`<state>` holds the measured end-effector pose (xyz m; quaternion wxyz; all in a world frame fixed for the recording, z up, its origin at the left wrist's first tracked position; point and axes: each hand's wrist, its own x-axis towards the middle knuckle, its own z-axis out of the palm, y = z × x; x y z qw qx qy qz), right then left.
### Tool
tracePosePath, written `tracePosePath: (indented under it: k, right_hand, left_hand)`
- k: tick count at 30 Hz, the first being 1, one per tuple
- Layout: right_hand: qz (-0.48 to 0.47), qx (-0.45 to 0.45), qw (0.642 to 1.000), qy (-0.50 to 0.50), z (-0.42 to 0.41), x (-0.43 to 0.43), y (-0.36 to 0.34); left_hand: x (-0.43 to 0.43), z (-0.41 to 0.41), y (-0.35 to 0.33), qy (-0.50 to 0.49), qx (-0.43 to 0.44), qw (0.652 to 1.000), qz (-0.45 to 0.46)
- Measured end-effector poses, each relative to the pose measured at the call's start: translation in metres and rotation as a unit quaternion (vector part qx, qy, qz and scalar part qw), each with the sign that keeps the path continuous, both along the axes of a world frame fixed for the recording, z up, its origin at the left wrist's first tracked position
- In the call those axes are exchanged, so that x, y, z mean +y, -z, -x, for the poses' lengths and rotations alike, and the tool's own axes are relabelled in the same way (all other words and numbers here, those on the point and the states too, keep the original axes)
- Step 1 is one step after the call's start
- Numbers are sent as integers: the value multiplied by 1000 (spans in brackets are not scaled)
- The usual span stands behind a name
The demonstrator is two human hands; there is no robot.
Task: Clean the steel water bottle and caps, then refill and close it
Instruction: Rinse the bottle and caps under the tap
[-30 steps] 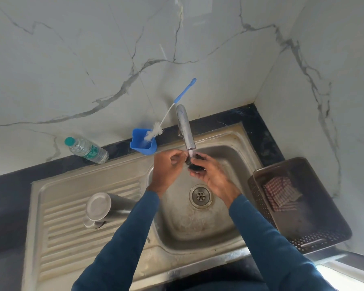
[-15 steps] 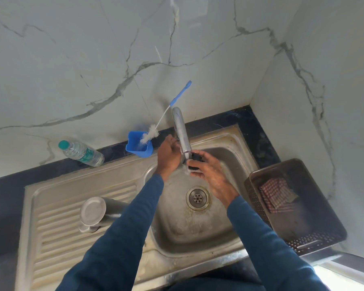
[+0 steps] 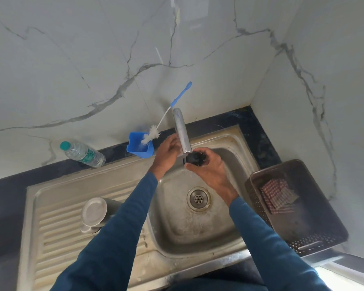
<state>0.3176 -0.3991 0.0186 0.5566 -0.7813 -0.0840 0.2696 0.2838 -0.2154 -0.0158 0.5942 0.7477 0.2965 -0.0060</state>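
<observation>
My right hand (image 3: 210, 169) holds a small black cap (image 3: 194, 158) under the spout of the steel tap (image 3: 181, 131), and water runs down into the sink basin (image 3: 198, 225). My left hand (image 3: 166, 152) reaches behind the tap near its base; what its fingers touch is hidden by the spout. The steel water bottle (image 3: 97, 212) lies on its side on the ribbed drainboard (image 3: 57, 234), base toward me, partly covered by my left sleeve.
A blue cup (image 3: 140, 147) with a white bottle brush (image 3: 151, 135) on a blue handle stands behind the sink. A clear plastic bottle (image 3: 82, 154) lies on the dark counter at left. A brown basket (image 3: 303, 206) with a checked cloth (image 3: 277, 196) sits at right.
My left hand left the cap and moved back behind the tap. Water now runs over the cap in my right hand.
</observation>
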Motion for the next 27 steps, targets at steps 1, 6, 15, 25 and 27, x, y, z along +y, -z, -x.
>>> tracePosePath:
  k: [1, 6, 15, 25, 27]
  right_hand:
    - [38, -78, 996, -1, 1, -1, 0]
    - [152, -300, 942, -6, 12, -6, 7]
    - [152, -310, 938, -10, 22, -17, -1]
    - [187, -404, 895, -24, 38, -21, -9]
    - [189, -453, 871, -13, 40, -22, -11]
  left_hand:
    - [-3, 6, 2, -25, -2, 999, 24]
    - [-27, 31, 10, -52, 9, 994, 95]
    - [-58, 52, -15, -54, -8, 980, 189]
    - [-72, 62, -37, -58, -3, 970, 237]
    - [-73, 65, -39, -62, 2, 966, 253]
